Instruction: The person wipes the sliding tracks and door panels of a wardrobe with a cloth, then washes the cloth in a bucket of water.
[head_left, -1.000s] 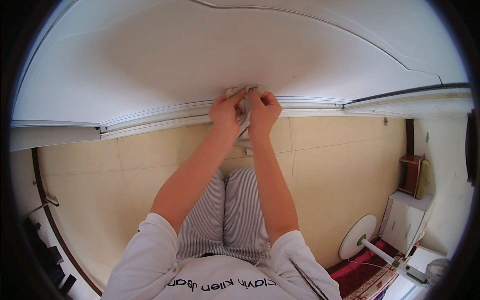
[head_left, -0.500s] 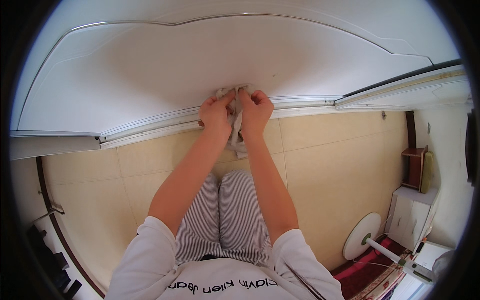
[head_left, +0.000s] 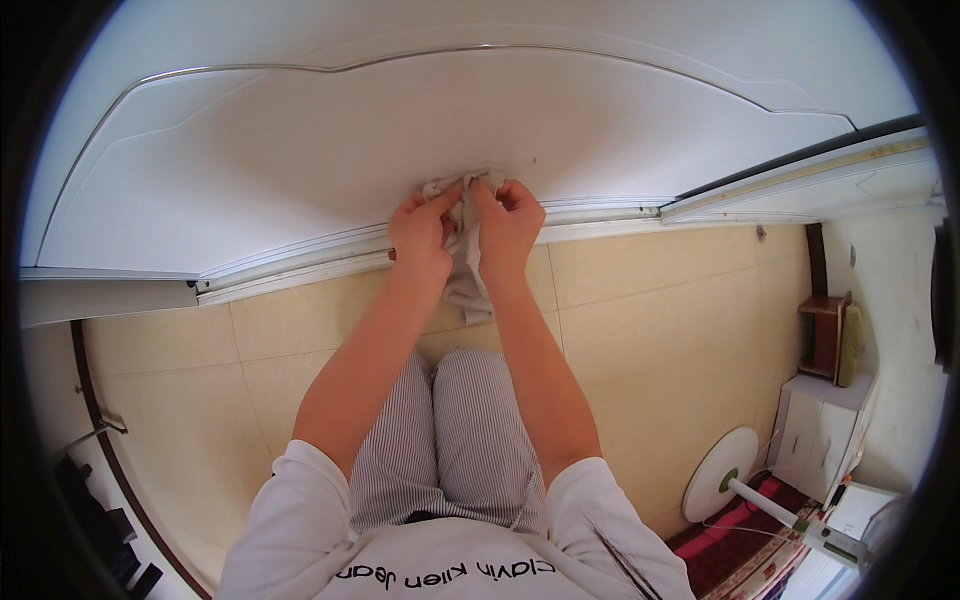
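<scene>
A crumpled, greyish-white cloth [head_left: 468,272] hangs between my two hands, its top bunched and its lower end dangling over the tiled floor. My left hand [head_left: 422,228] pinches the bunched top from the left, thumb and forefinger together. From the right, my right hand [head_left: 510,226] grips it in the same way, fingers curled. Both hands are in front of the lower part of a white panel door [head_left: 350,140], close above its bottom track [head_left: 590,215]. Part of the cloth is hidden behind my fingers.
Beige floor tiles [head_left: 660,290] spread between my knees and the track. At the right stand a white cabinet [head_left: 822,430], a small brown wooden stand [head_left: 824,335] and a round white base on a pole [head_left: 720,474]. Dark objects [head_left: 95,520] sit at the lower left.
My left hand has shifted slightly left, a little apart from the right one. More of the cloth shows between them, and its lower end hangs slightly lower. Both hands still hold it.
</scene>
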